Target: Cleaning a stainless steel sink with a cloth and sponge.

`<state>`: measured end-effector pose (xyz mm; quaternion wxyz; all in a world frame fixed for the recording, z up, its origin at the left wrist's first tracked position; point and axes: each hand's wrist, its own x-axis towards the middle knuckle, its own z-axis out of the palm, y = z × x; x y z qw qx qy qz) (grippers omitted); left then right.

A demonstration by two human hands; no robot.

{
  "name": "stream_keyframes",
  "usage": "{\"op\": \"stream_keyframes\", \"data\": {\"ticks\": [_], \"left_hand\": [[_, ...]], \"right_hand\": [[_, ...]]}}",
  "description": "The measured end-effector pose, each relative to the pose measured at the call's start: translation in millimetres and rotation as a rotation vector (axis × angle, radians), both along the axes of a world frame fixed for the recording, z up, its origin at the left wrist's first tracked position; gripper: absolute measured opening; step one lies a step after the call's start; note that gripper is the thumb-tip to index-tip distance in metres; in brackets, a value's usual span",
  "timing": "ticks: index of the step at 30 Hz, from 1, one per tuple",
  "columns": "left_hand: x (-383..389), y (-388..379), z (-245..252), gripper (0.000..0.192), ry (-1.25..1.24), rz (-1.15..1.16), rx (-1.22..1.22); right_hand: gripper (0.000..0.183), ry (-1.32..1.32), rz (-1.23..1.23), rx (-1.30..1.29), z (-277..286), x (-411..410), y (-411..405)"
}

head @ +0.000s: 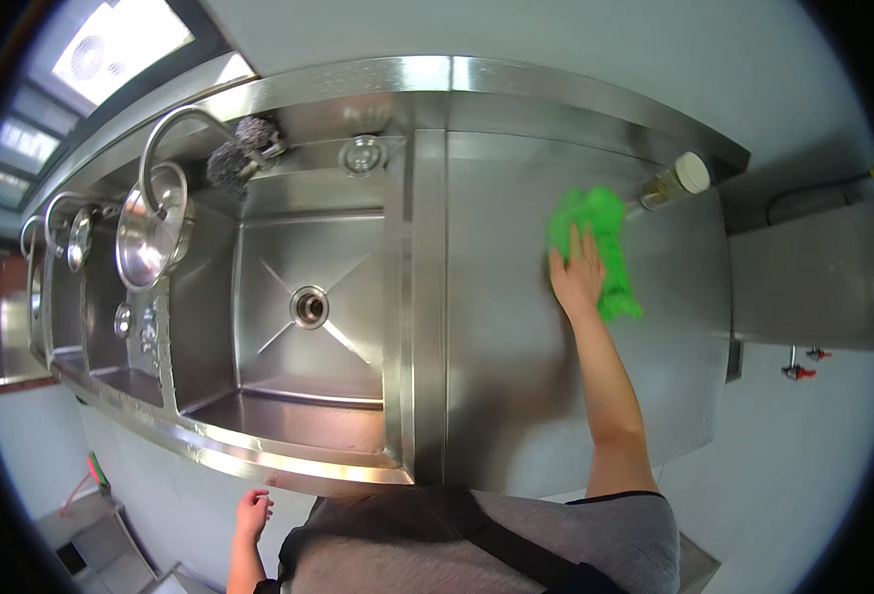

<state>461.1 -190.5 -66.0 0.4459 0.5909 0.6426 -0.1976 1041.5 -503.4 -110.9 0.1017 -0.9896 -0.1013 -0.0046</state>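
Note:
My right hand holds a bright green cloth down on the stainless steel counter. The palm faces down and the fingers spread over the cloth, which lies bunched and creased. Just beyond its upper right side is a clear jar with a pale lid, with some contents low inside. My left hand hangs in front of the sink edge with loosely curled fingers, and nothing shows in it.
Left of the counter is a steel sink basin with a drain. Steel-wool scourers and a clear lid-like object sit along its back. A curved faucet and a metal bowl are farther left. Red-handled taps are at right.

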Motion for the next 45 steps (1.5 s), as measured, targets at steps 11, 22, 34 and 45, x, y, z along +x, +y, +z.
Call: {"op": "stream_keyframes", "data": {"ticks": [11,22,34,45], "left_hand": [[-35.6,-18.0,-24.6,0.024,-0.049,-0.099,0.172],[-107.3,-40.4,-44.4,0.024,-0.151,0.156,0.183],[-344.4,-98.3,-109.0,0.021,-0.097,0.679,0.052],[-484.3,-20.7,-104.3,0.022,-0.194,0.949,0.039]], "right_hand": [[0.047,-0.037,0.421,0.01,-6.3,17.4,139.2],[0.044,-0.147,0.784,-0.166,-8.9,-132.1,164.8],[0.044,0.113,0.668,-0.046,-31.0,-418.0,84.7],[0.047,0.317,1.332,0.444,-3.9,-521.9,340.6]]}}
